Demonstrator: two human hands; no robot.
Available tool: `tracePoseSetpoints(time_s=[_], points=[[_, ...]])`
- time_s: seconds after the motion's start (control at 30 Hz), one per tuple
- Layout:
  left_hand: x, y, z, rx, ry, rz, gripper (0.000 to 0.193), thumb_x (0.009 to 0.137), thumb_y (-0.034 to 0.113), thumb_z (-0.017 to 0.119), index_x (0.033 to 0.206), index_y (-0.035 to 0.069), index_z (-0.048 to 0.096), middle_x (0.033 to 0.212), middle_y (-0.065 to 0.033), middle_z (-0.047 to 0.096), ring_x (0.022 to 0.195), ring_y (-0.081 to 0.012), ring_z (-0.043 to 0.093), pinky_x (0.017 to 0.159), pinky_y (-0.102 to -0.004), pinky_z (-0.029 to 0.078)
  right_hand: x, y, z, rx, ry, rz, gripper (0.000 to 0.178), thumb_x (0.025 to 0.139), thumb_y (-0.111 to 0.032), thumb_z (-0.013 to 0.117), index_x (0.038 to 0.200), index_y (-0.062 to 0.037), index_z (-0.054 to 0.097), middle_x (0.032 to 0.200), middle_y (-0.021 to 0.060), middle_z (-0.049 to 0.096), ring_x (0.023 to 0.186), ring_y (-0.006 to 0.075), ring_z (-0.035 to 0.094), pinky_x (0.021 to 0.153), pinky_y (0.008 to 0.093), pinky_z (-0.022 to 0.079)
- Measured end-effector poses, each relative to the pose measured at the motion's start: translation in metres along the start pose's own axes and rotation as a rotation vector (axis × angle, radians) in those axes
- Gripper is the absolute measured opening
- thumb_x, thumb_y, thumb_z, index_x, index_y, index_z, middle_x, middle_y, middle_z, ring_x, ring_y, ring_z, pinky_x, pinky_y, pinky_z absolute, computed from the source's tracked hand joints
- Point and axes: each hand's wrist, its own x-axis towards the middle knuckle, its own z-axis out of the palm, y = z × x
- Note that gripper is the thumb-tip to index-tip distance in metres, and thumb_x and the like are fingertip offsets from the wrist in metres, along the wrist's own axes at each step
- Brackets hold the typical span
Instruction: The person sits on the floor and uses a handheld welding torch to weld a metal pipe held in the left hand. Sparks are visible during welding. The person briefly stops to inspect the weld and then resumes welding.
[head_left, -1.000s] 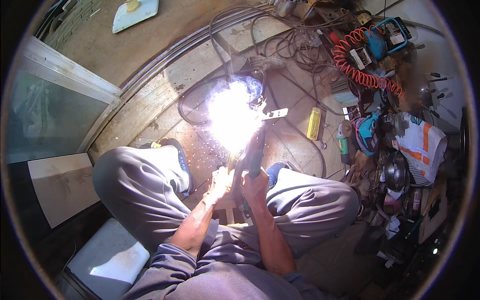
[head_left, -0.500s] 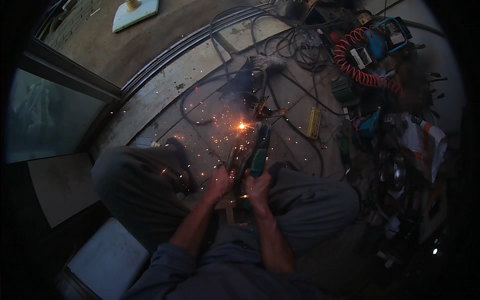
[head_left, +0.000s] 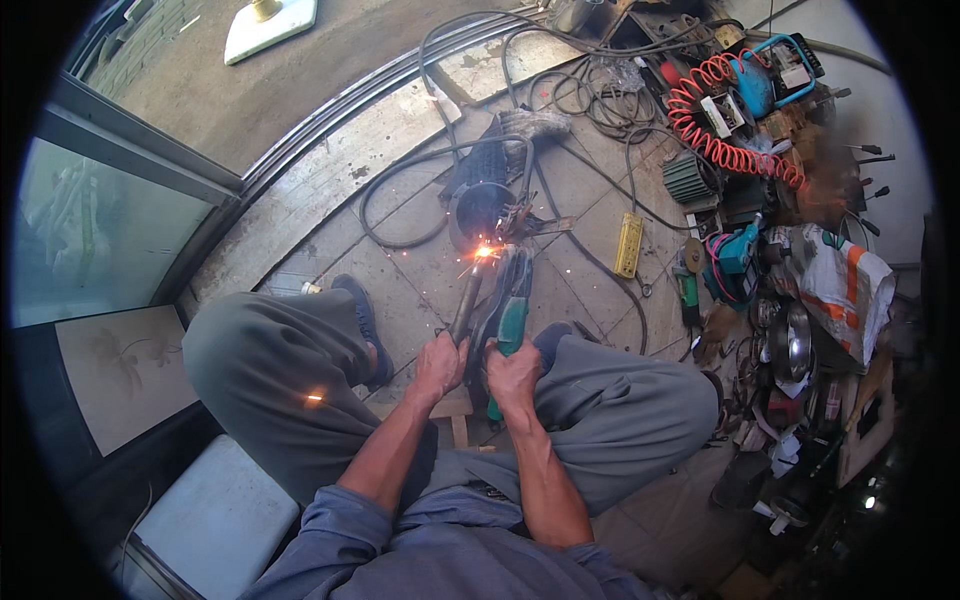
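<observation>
My left hand [head_left: 440,366] is closed around a metal rod or pipe [head_left: 468,298], whose far end reaches the sparks. Close beside it, my right hand [head_left: 513,374] grips a green-handled welding electrode holder [head_left: 512,326], its dark head pointing away from me. A bright orange glow [head_left: 485,252] with flying sparks sits at the rod's tip, against a round dark metal workpiece [head_left: 478,212] on the floor. Glare and smoke hide the exact contact there.
Black cables [head_left: 400,242] loop over the tiles. A yellow power strip [head_left: 628,246] lies to the right, near a green angle grinder [head_left: 689,288], a red coiled hose [head_left: 690,110] and a white sack [head_left: 840,290]. At left stands a glass door [head_left: 100,230]; a metal sill track [head_left: 300,135] crosses behind.
The picture has brightened and the burst of sparks has shrunk to a small glow. The round workpiece shows more clearly. Both hands keep nearly the same place and grip.
</observation>
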Motion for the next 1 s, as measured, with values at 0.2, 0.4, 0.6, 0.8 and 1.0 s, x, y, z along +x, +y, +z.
tracePoseSetpoints(time_s=[0.2, 0.4, 0.6, 0.8, 1.0], points=[[0.004, -0.001, 0.002, 0.008, -0.029, -0.031, 0.046, 0.098, 0.039, 0.06, 0.096, -0.007, 0.063, 0.089, -0.0351, 0.067, 0.089, -0.0521, 0.067, 0.078, -0.0568, 0.054, -0.001, -0.005, -0.001, -0.057, 0.009, -0.007, 0.02, 0.083, -0.015, 0.072, 0.092, 0.0016, 0.066, 0.074, 0.0156, 0.067, 0.069, 0.0258, 0.066, 0.068, 0.0409, 0.051], [0.005, -0.003, 0.005, 0.018, -0.001, -0.012, 0.046, 0.098, 0.04, 0.06, 0.096, -0.006, 0.063, 0.089, -0.0341, 0.068, 0.088, -0.0511, 0.068, 0.077, -0.0563, 0.054, 0.0, -0.005, 0.001, -0.026, -0.008, 0.006, 0.019, 0.082, -0.014, 0.07, 0.091, 0.0021, 0.063, 0.078, 0.0232, 0.068, 0.077, 0.0394, 0.07, 0.071, 0.0461, 0.051], [0.007, -0.024, 0.013, 0.124, 0.024, 0.331, 0.045, 0.098, 0.04, 0.059, 0.1, -0.005, 0.063, 0.092, -0.0331, 0.069, 0.09, -0.0494, 0.069, 0.078, -0.0529, 0.056, 0.0, -0.004, 0.002, 0.06, -0.04, 0.022, 0.007, 0.084, -0.007, 0.066, 0.084, -0.0009, 0.062, 0.066, 0.0085, 0.063, 0.059, 0.0178, 0.061, 0.056, 0.0367, 0.048], [0.022, -0.047, 0.04, 0.246, 0.163, 0.565, 0.034, 0.095, 0.03, 0.059, 0.1, -0.003, 0.064, 0.089, -0.0267, 0.066, 0.082, -0.0434, 0.067, 0.072, -0.0516, 0.053, 0.006, 0.011, 0.009, 0.043, -0.048, 0.038, 0.006, 0.086, -0.007, 0.065, 0.087, -0.0012, 0.064, 0.065, 0.0057, 0.063, 0.054, 0.0159, 0.06, 0.05, 0.0347, 0.046], [0.025, -0.063, 0.053, 0.331, 0.207, 0.597, 0.04, 0.091, 0.034, 0.067, 0.097, -0.005, 0.063, 0.084, -0.0261, 0.063, 0.081, -0.0432, 0.065, 0.069, -0.0499, 0.051, 0.004, 0.004, 0.005, -0.048, -0.031, 0.019, 0.011, 0.082, -0.008, 0.064, 0.087, 0.0026, 0.065, 0.066, 0.0143, 0.065, 0.057, 0.0253, 0.066, 0.055, 0.0409, 0.05]])
